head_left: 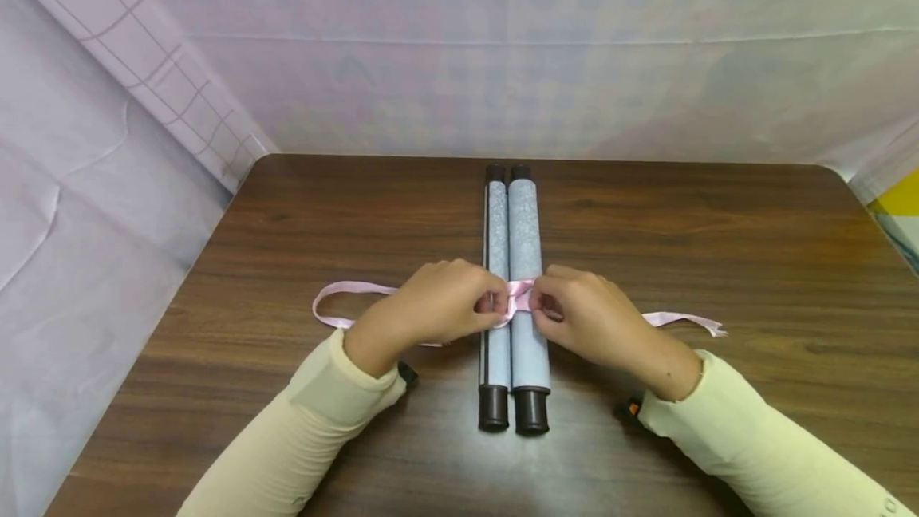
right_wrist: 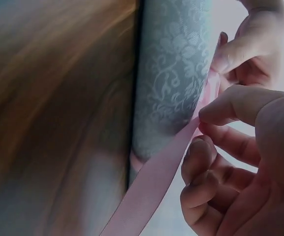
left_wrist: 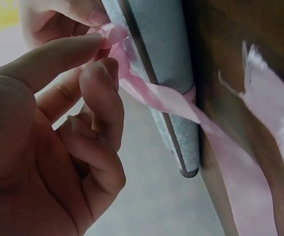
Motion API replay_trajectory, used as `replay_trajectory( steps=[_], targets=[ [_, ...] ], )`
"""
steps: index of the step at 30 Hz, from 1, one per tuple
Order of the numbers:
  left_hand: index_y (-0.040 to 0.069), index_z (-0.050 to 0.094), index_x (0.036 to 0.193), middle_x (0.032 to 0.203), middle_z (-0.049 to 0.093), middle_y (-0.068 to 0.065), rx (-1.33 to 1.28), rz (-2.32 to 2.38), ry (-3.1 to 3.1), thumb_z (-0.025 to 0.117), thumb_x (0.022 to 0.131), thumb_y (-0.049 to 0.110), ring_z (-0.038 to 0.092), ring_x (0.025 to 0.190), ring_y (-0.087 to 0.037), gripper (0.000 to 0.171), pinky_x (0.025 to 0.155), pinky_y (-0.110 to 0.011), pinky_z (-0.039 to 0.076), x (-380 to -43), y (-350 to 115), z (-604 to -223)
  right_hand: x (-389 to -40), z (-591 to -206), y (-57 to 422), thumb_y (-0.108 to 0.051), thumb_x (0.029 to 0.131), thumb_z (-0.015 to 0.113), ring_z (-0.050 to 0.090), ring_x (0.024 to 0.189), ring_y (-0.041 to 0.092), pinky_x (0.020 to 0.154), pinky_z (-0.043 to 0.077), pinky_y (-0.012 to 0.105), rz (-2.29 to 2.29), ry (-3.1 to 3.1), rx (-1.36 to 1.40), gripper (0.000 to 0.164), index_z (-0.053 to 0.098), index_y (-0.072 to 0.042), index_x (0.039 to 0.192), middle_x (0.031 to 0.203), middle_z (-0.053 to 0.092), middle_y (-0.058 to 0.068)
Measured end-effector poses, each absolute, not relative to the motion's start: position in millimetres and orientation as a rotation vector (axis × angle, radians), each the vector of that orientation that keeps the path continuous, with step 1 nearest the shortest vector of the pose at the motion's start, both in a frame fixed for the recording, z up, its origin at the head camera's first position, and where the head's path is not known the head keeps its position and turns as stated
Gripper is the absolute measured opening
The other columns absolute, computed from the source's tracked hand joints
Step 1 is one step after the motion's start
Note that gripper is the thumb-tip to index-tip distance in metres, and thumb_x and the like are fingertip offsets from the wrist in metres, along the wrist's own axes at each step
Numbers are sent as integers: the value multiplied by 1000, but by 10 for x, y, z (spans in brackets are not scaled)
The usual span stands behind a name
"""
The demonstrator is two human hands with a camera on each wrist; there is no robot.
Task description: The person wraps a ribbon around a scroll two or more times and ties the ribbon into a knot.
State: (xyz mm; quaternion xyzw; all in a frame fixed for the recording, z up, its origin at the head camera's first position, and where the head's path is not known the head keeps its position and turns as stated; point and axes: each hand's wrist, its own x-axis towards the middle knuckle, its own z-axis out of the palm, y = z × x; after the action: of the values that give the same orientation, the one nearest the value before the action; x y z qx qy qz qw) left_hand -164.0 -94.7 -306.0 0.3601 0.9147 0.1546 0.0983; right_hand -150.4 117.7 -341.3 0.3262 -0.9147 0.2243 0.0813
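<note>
A hanging scroll [head_left: 527, 238], rolled from both ends into two pale blue rolls with dark end knobs, lies lengthwise on the table. White floral patterning covers its cloth [right_wrist: 176, 54] in the right wrist view. A pink satin ribbon [head_left: 522, 303] goes around both rolls and crosses on top near the middle. My left hand [head_left: 448, 301] pinches the ribbon between thumb and index finger over the left roll. Over the right roll, my right hand [head_left: 596, 316] pinches another part of it. One ribbon length [left_wrist: 245, 172] trails down past the scroll in the left wrist view.
The brown wood-grain table [head_left: 345, 222] extends on both sides of the scroll. A looped ribbon tail [head_left: 348, 287] lies to the left, and a frayed ribbon end [head_left: 689, 319] to the right. Pale sheeting [head_left: 502, 86] hangs behind the far edge.
</note>
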Motion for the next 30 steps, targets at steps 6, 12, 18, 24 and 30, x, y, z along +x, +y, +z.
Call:
replay_trajectory(
  steps=[6, 12, 18, 24, 30],
  targets=[
    [28, 63, 74, 65, 58, 13, 1047, 409, 2740, 68, 83, 30, 51, 57, -4, 10, 49, -24, 43, -1661, -966, -3008, -1492, -3416, 1137, -11, 73, 64, 48, 58, 10, 45, 42, 24, 753, -2703, 990, 10, 57, -18, 73, 71, 52, -3],
    [28, 60, 70, 62, 56, 11, 990, 344, 2784, 66, 84, 30, 48, 54, -7, 15, 44, -23, 37, -1685, -1021, -2984, -1477, -3426, 1126, -9, 72, 64, 48, 58, 10, 45, 44, 24, 823, -2677, 993, 9, 57, -16, 73, 70, 53, -1],
    [27, 56, 65, 58, 53, 8, 932, 300, 2832, 66, 82, 28, 47, 52, -10, 21, 43, -25, 34, -1711, -1080, -2994, -1482, -3417, 1116, -9, 73, 65, 51, 58, 8, 47, 46, 23, 873, -2678, 1001, 8, 60, -15, 75, 72, 57, -5],
    [24, 60, 67, 58, 54, 5, 898, 241, 2875, 66, 82, 24, 48, 53, -13, 17, 44, -28, 37, -1742, -1087, -3034, -1477, -3420, 1106, -11, 74, 67, 52, 58, 9, 47, 46, 23, 851, -2702, 1013, 6, 62, -15, 76, 72, 58, -6],
    [25, 59, 68, 60, 56, 7, 901, 230, 2867, 68, 82, 29, 51, 55, -12, 17, 46, -30, 40, -1745, -1067, -3066, -1467, -3400, 1100, -19, 75, 71, 48, 54, 6, 44, 43, 24, 790, -2785, 929, 12, 62, -17, 83, 69, 58, -7]
  ],
)
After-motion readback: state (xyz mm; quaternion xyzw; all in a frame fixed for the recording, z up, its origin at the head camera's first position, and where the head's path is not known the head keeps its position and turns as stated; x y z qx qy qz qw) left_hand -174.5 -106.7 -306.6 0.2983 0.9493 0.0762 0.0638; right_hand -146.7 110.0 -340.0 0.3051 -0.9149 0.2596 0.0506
